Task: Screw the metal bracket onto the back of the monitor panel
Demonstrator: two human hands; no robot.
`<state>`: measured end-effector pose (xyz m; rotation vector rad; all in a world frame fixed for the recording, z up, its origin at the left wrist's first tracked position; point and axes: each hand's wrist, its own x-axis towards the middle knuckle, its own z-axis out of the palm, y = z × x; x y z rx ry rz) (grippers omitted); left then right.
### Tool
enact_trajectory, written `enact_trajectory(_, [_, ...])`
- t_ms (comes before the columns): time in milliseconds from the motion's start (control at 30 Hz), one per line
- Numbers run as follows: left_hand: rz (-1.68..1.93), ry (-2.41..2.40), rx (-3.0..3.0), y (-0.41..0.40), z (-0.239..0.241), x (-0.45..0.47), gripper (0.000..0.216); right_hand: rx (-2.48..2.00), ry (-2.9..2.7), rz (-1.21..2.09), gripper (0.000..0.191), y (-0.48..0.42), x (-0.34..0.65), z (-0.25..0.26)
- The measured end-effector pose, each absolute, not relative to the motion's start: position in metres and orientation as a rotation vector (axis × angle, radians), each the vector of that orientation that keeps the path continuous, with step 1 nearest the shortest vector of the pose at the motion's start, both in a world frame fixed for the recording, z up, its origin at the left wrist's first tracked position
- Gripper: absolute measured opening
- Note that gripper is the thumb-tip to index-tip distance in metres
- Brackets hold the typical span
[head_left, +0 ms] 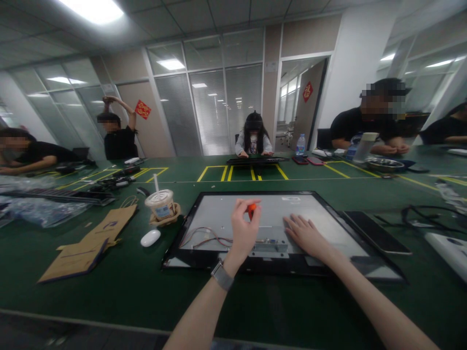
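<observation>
A large flat display panel (251, 226) with a black frame lies on the table, its grey metal back facing up. Over its middle, my left hand (243, 228) has its fingers closed round a small orange-red handle (251, 209); the rest of that tool is hidden. A watch (222, 275) is on my left wrist. My right hand (306, 236) rests flat on the grey back, fingers stretched out and holding nothing. Thin wires (204, 233) run over the panel's left half towards a metal bracket (270, 249) between my hands and the near edge.
Left of the panel are a white mouse (150, 238), a lidded drink cup (159, 203) with a straw, and a brown paper bag (91, 240). To the right lie a dark flat slab (375, 232), black cables and a white power strip (448, 250). Several people sit around the green table (146, 291).
</observation>
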<state>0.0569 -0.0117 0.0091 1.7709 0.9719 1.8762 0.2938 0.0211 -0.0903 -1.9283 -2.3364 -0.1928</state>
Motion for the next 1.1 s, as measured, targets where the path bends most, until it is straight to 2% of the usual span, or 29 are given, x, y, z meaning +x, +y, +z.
enact_trajectory(100, [1.912, 1.032, 1.760, -0.0120, 0.0088, 0.0566, 0.011, -1.925, -2.346, -0.187, 0.056, 0.0219, 0.2945, -0.0909])
enact_trajectory(267, [1.863, 0.918, 1.731, -0.0129, 0.0082, 0.0568, 0.029, -1.915, -2.349, -0.184, 0.057, 0.0227, 0.2954, -0.0913])
enact_trajectory(367, [1.778, 0.860, 1.613, -0.0126, 0.0068, 0.0583, 0.031, -1.905, -2.345, -0.181, 0.056, 0.0229, 0.2956, -0.0917])
enact_trajectory(767, [1.937, 1.060, 1.727, -0.0107, 0.0061, 0.0567, 0.012, -1.922, -2.339, -0.177, 0.056, 0.0216, 0.2938, -0.0896])
enact_trajectory(967, [1.922, 0.999, 1.726, -0.0142, 0.0061, 0.0575, 0.033, -1.927, -2.348, -0.159, 0.056, 0.0208, 0.2936, -0.0882])
enact_trajectory(1100, [1.863, 0.942, 1.668, -0.0127, 0.0023, 0.0597, 0.031, -1.914, -2.335, -0.180, 0.056, 0.0221, 0.2944, -0.0912])
